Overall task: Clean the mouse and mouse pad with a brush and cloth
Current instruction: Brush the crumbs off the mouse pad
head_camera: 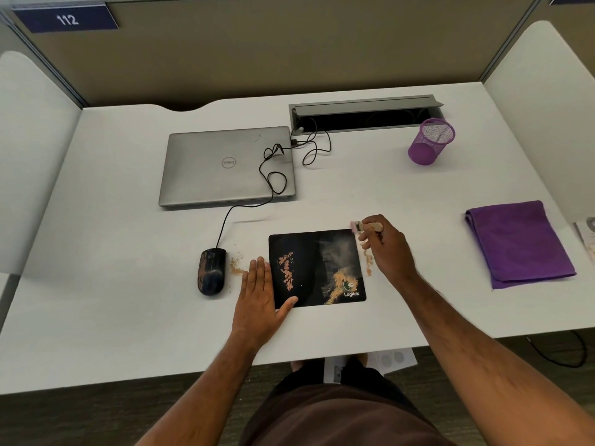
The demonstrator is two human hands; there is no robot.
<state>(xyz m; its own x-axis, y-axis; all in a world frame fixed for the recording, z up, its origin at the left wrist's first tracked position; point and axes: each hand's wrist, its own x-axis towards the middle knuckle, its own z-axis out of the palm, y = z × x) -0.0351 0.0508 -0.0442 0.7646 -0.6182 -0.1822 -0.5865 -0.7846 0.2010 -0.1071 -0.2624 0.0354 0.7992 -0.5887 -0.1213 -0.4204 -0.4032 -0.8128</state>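
Observation:
A black mouse pad (309,249) lies near the desk's front edge, streaked with tan powder at its left and lower right. My left hand (260,294) rests flat on the desk, fingers apart, its thumb pressing the pad's lower left corner. My right hand (389,246) hovers at the pad's upper right corner, holding a small wooden brush (365,225) with pinkish bristles pointing left. A black wired mouse (211,272), smeared with the same powder, sits left of the pad. A folded purple cloth (518,243) lies at the right of the desk.
A closed grey laptop (222,165) sits behind the pad, with the mouse cable (272,175) looped over it. A purple mesh pen cup (429,141) stands at the back right beside an open cable tray (363,115). Loose powder (236,265) lies on the desk between mouse and pad.

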